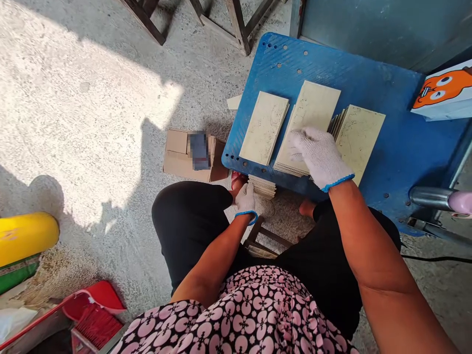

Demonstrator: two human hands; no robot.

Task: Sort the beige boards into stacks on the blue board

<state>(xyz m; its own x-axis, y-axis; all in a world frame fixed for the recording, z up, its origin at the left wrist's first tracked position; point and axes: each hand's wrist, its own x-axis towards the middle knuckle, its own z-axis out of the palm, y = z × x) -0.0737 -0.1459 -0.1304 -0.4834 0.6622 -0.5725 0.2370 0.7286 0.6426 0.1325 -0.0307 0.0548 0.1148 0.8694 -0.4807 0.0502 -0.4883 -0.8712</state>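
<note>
Just past the near edge of the blue table (368,73), by its left corner, the left hand (245,197) is holding a stack of thin boards (263,187). Over the table's middle pile (316,105), the right hand (320,151) is bending its fingers; I cannot tell if they're gripping.

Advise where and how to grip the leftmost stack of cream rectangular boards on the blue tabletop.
Likely best: take the leftmost stack by its near short end, from that side. It lies flat, so ease that end past the close rim of the blue tabletop, then clamp top and underside. The middle stack of cream boards crowds its right long side.
</note>
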